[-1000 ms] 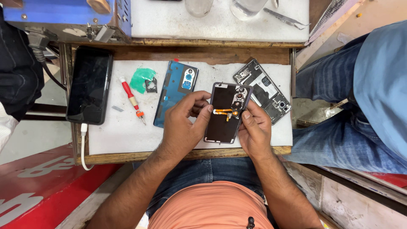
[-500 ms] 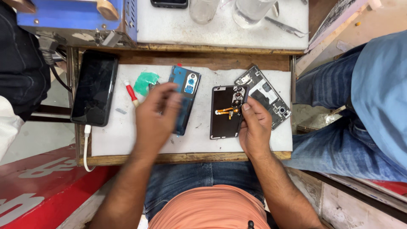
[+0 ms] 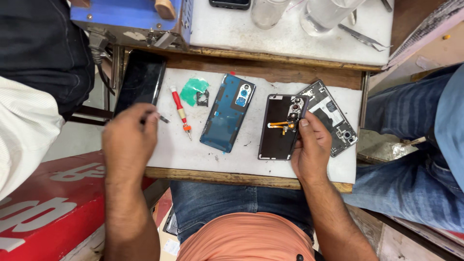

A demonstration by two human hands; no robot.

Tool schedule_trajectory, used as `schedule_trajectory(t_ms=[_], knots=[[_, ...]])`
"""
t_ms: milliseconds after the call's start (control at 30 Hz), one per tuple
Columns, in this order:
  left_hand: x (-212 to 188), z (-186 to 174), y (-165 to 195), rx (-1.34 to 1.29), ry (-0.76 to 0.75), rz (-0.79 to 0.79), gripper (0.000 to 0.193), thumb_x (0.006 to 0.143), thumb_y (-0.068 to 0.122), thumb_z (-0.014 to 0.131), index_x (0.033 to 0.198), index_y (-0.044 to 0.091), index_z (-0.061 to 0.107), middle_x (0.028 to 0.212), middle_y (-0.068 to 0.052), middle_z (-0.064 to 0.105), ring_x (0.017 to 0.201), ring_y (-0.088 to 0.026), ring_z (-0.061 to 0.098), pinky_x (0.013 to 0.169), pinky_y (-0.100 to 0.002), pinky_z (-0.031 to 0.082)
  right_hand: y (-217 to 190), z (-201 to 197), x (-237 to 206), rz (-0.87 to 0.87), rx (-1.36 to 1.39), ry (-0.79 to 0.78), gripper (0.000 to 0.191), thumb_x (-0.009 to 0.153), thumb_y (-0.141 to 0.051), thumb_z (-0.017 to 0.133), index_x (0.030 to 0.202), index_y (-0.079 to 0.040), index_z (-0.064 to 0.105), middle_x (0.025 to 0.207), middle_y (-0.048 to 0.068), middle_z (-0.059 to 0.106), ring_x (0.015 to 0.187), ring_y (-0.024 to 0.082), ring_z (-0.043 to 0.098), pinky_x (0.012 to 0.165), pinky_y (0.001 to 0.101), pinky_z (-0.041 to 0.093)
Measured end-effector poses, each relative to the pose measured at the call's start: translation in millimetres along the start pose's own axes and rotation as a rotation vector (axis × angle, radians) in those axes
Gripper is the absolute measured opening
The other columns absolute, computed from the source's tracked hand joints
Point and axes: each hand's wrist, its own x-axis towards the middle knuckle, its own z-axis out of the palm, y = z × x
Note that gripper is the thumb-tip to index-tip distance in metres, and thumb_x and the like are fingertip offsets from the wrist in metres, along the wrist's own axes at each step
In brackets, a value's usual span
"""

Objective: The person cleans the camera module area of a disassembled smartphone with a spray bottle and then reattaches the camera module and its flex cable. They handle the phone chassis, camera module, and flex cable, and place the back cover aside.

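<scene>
Steadying the opened dark phone (image 3: 276, 130) on the white mat (image 3: 193, 154), right hand (image 3: 311, 147) grips its right edge (thumb near the camera) | left hand (image 3: 128, 140) pinches a small tool (image 3: 162, 118); red screwdriver (image 3: 181, 111) alongside.

One head-worn camera looks straight down, close over the white worktop (image 3: 203, 154).

Teal back cover (image 3: 227, 112); red screwdriver (image 3: 181, 111); black phone (image 3: 282, 126).
</scene>
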Motion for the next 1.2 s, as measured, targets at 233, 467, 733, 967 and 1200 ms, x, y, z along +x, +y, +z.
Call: schedule_trajectory(t_ms=[233, 467, 733, 967, 1200], knots=[[-14, 11, 19, 0.247, -0.120, 0.038, 0.019, 0.090, 0.023, 0.077, 0.108, 0.018, 0.079, 0.102, -0.010, 0.067, 0.083, -0.036, 0.070, 0.075, -0.048, 0.056, -3, -2, -1, 0.008, 0.004, -0.015, 0.034, 0.108, -0.007, 0.053, 0.138, 0.009, 0.058, 0.120, 0.014, 0.072, 0.105, 0.016, 0.070, 0.094, 0.0288, 0.057], [-14, 11, 26, 0.294, -0.149, 0.069, 0.013, 0.095, 0.024, 0.074, 0.096, 0.011, 0.075, 0.101, -0.012, 0.067, 0.083, -0.036, 0.070, 0.075, -0.048, 0.056, -8, -3, -4, 0.022, -0.007, -0.041, 0.035, 0.108, -0.006, 0.053, 0.140, 0.009, 0.058, 0.119, 0.013, 0.072, 0.103, 0.015, 0.069, 0.092, 0.0279, 0.058], [-19, 6, 58, -0.259, -0.131, 0.159, 0.010, 0.099, 0.009, 0.070, 0.102, 0.002, 0.064, 0.095, -0.014, 0.073, 0.087, -0.029, 0.076, 0.070, -0.039, 0.059, -7, -6, -7, 0.000, -0.031, -0.053, 0.034, 0.108, -0.004, 0.053, 0.139, 0.009, 0.058, 0.120, 0.013, 0.072, 0.105, 0.013, 0.069, 0.094, 0.0274, 0.058], [-31, 40, 127, -0.607, -0.173, 0.526, 0.014, 0.091, -0.001, 0.073, 0.103, 0.004, 0.067, 0.099, -0.013, 0.073, 0.091, -0.028, 0.076, 0.078, -0.035, 0.060, -7, -4, -9, -0.008, -0.023, -0.045, 0.034, 0.106, -0.004, 0.054, 0.138, 0.008, 0.059, 0.120, 0.013, 0.072, 0.107, 0.014, 0.069, 0.096, 0.0283, 0.056], [-32, 68, 170, -0.553, -0.101, 0.585, 0.019, 0.091, 0.000, 0.072, 0.108, 0.007, 0.072, 0.103, -0.010, 0.074, 0.092, -0.030, 0.073, 0.078, -0.039, 0.059, -5, -3, -9, -0.046, -0.035, -0.048, 0.032, 0.106, -0.004, 0.060, 0.136, 0.008, 0.060, 0.121, 0.013, 0.072, 0.108, 0.013, 0.068, 0.099, 0.0274, 0.054]])
